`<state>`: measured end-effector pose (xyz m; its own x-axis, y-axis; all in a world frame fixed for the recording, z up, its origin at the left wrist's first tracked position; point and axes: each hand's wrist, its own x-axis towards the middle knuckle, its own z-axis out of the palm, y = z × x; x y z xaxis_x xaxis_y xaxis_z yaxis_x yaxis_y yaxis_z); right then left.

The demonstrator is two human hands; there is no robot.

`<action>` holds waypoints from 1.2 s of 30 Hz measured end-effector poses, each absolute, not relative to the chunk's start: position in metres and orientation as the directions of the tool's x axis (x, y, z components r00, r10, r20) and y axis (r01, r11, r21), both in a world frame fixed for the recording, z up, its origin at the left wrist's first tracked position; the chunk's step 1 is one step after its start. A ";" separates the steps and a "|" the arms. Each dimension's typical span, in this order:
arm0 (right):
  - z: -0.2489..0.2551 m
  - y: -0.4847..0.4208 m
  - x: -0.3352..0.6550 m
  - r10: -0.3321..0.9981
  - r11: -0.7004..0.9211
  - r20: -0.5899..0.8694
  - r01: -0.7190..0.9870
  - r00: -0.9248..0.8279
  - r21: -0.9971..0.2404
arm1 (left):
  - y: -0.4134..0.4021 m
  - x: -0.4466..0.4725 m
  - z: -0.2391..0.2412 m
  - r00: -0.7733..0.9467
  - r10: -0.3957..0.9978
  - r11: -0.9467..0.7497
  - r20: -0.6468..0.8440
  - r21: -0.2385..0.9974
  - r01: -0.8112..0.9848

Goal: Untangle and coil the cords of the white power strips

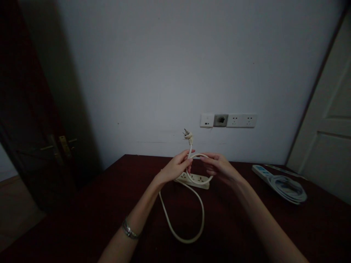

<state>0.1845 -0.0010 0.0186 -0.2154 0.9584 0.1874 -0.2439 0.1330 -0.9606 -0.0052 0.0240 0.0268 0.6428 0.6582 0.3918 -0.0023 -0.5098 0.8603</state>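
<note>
A white power cord (202, 215) is between both of my hands, above the dark red table. My left hand (177, 166) pinches it just below the plug (188, 136), whose metal prongs point up and to the left. My right hand (219, 167) grips the same cord a little to the right, where it curves into a small loop. Behind my hands lies a white power strip (203, 182), partly hidden by the left hand and the cord. The rest of the cord hangs in a wide loop towards me.
At the right of the table (109, 215) lies another power strip (260, 171) with a coiled white cable (290, 193). Wall sockets (241, 120) sit above the table's back edge. Doors stand at the left (27, 109) and right (329, 128).
</note>
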 end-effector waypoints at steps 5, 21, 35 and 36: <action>0.020 0.000 0.183 0.962 0.141 0.198 -0.278 -0.188 -0.950 | 0.026 -0.004 0.025 0.642 0.632 -0.582 0.435 0.813 0.022; 0.025 -0.028 0.159 0.567 0.656 0.740 0.742 -0.362 -0.140 | 0.035 -0.008 0.020 0.721 0.530 -0.748 0.447 0.647 0.149; 0.026 -0.019 0.179 0.810 0.539 0.475 0.753 -0.342 -0.377 | 0.049 -0.028 0.023 0.801 0.577 -0.575 0.161 0.776 0.258; 0.028 -0.018 0.181 0.816 0.533 0.481 0.740 -0.321 -0.410 | 0.052 -0.031 0.023 0.814 0.566 -0.559 0.129 0.786 0.264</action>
